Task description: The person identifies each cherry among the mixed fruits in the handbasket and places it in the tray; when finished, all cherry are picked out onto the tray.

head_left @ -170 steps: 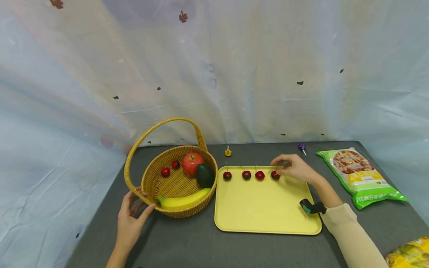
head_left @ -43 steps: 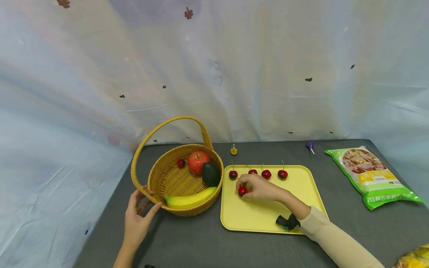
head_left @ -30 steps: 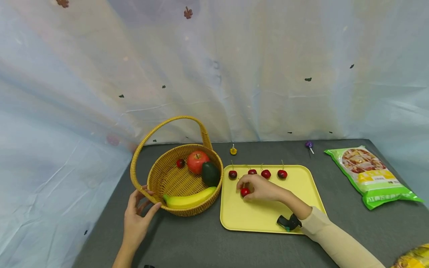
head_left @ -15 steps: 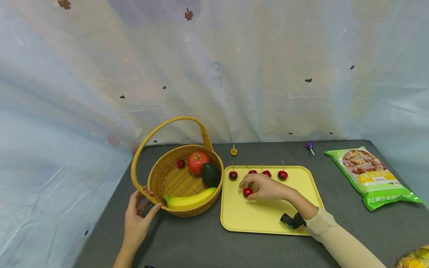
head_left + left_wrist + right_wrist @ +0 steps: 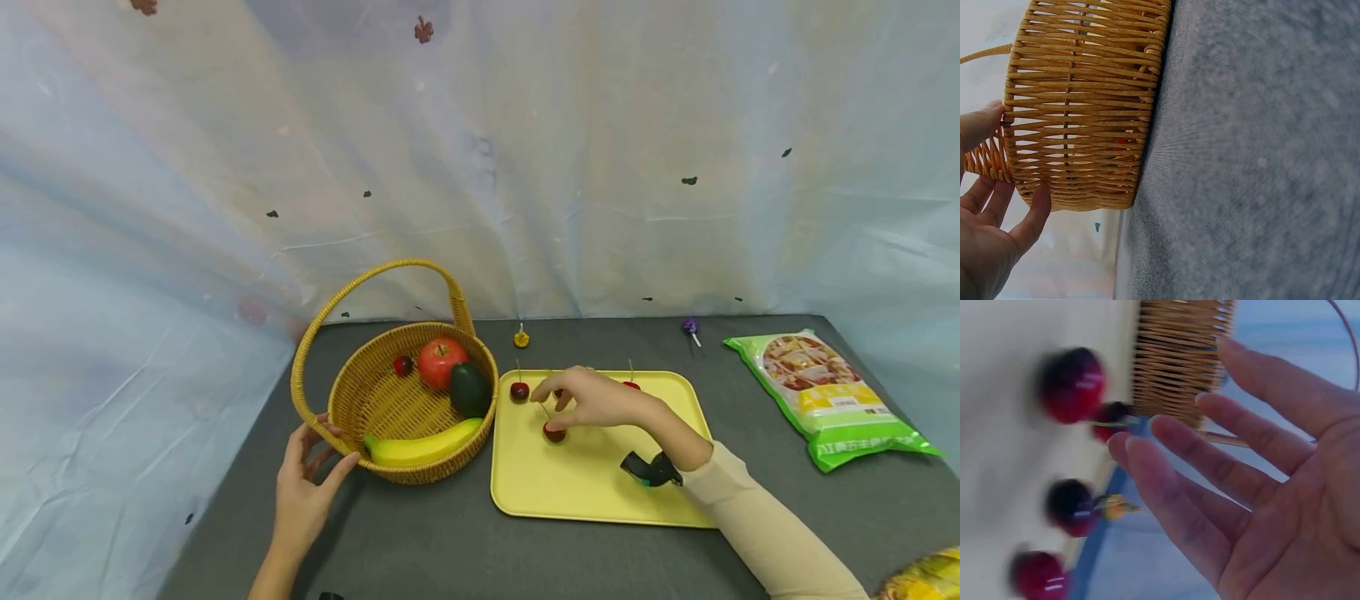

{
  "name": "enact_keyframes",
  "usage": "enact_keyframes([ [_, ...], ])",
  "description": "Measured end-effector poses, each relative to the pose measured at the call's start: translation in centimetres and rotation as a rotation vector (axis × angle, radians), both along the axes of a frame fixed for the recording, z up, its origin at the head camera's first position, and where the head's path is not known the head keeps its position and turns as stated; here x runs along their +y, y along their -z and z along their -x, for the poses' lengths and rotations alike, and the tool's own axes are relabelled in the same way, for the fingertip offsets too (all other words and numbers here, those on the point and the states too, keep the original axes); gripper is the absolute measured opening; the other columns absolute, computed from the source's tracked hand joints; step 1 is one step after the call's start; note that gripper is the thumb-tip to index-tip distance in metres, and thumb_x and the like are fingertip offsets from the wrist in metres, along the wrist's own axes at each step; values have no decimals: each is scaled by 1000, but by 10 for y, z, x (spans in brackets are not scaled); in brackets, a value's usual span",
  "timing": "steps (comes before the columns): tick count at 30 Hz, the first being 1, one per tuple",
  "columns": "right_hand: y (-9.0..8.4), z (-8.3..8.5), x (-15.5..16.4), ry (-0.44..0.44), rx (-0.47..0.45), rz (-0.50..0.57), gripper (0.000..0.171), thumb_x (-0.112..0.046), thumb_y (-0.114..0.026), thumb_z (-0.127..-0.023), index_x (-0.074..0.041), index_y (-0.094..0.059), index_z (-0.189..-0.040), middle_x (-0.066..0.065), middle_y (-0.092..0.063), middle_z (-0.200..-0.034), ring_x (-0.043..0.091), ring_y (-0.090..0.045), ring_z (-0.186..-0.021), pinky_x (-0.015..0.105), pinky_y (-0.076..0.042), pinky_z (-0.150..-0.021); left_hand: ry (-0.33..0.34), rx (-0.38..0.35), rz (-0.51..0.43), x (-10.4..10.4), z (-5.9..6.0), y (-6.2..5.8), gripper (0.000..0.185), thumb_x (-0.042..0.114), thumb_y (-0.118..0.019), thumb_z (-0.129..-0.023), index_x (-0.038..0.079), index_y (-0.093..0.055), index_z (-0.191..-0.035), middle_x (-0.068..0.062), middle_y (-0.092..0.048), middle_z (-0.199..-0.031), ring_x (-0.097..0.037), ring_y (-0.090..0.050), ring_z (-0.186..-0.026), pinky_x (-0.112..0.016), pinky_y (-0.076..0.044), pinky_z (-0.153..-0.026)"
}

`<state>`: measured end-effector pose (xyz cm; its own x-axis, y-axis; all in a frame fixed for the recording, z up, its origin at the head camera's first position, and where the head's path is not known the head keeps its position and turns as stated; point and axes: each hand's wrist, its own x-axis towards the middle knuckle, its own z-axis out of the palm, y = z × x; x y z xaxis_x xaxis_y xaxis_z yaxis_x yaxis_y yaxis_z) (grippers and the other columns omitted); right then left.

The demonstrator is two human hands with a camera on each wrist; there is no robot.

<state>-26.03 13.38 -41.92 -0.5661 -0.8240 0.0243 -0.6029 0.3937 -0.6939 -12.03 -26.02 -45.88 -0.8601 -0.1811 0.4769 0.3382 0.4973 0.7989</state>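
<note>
My left hand [image 5: 302, 492] holds the near left side of the yellow wicker basket [image 5: 397, 408], thumb and fingers round its rim at the foot of the handle. In the basket are a banana [image 5: 423, 446], a red apple [image 5: 441, 362], a dark green avocado-like fruit [image 5: 469, 390] and one cherry [image 5: 402, 365]. My right hand [image 5: 603, 402] hovers over the yellow tray [image 5: 577, 496] with fingers spread, holding nothing. Just below its fingertips a cherry [image 5: 554, 432] lies on the tray, apart from the fingers in the right wrist view. Behind, more cherries [image 5: 519, 392] line the back edge, partly hidden by the hand.
A yellow lollipop [image 5: 521, 337] and a purple lollipop [image 5: 691, 326] lie behind the tray. To the right is a green food bag [image 5: 828, 396]. Another yellow package [image 5: 927, 577] shows at the lower right corner. A plastic sheet [image 5: 585, 167] hangs behind the table.
One of two cherries formerly in the basket is gone. My right hand, which held a cherry low over the tray, has let go and lifted slightly. The left hand stays on the basket.
</note>
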Motion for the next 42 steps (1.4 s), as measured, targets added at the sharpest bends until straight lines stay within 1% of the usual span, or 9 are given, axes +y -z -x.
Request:
enact_keyframes([
  [7, -32, 12, -51, -15, -11, 143, 32, -8, -69, -95, 1, -64, -126, 18, -65, -122, 31, -68, -104, 28, -59, -84, -10, -3, -15, -13, 9, 21, 70, -15, -75, -80, -2, -45, -142, -20, -57, -119, -13, -55, -114, -12, -49, -92],
  [13, -49, 31, -125, -80, -78, 243, 39, -11, -66, -97, 2, -58, -133, 18, -58, -133, 35, -58, -119, 35, -53, -99, 9, 13, -11, -15, 10, 25, 70, -10, -76, -82, 3, -46, -143, -17, -57, -119, -10, -55, -115, -12, -50, -91],
  [16, -51, 42, -161, -64, -119, 271, 38, -12, -64, -99, 1, -57, -134, 15, -58, -134, 29, -57, -122, 30, -50, -102, 13, 15, -14, -15, 10, 26, 70, -11, -76, -81, 3, -46, -143, -16, -58, -119, -10, -55, -115, -12, -50, -91],
  [20, -46, 53, -200, 16, -164, 288, 34, -13, -62, -100, -1, -59, -132, 13, -60, -130, 25, -57, -120, 24, -51, -97, 4, 14, -13, -16, 9, 28, 72, -13, -77, -80, 1, -46, -143, -13, -59, -118, -9, -55, -114, -11, -49, -90],
  [27, -22, 59, -242, 132, -278, 304, 33, -11, -67, -97, 1, -62, -127, 20, -60, -131, 24, -59, -117, 25, -52, -91, -4, 16, -11, -14, 10, 26, 71, -14, -77, -79, 0, -46, -142, -14, -59, -117, -10, -55, -114, -12, -50, -89],
  [33, 0, 54, -262, 200, -222, 219, 37, -16, -67, -97, -1, -61, -130, 14, -57, -136, 26, -53, -126, 26, -51, -95, 9, 14, -10, -16, 9, 26, 68, -12, -76, -81, 0, -46, -142, -12, -59, -117, -12, -54, -115, -12, -50, -90],
  [37, 3, 52, -265, 281, -223, 201, 34, -11, -64, -98, -1, -60, -130, 15, -57, -131, 23, -58, -112, 28, -53, -83, 20, 8, -7, -16, 9, 26, 69, -11, -76, -82, 2, -45, -143, -11, -59, -118, -10, -54, -116, -13, -50, -92],
  [39, 3, 52, -267, 294, -225, 192, 33, -9, -63, -97, 0, -60, -129, 17, -59, -126, 21, -59, -99, 27, -52, -73, 21, 10, -9, -16, 9, 26, 70, -11, -76, -82, 3, -45, -144, -12, -58, -119, -10, -54, -116, -13, -50, -92],
  [42, 5, 53, -269, 294, -252, 184, 34, -7, -63, -97, 2, -59, -130, 17, -60, -126, 18, -60, -90, 25, -50, -69, 20, 13, -2, -17, 9, 26, 70, -11, -76, -82, 2, -45, -143, -14, -58, -119, -12, -55, -115, -13, -49, -92],
])
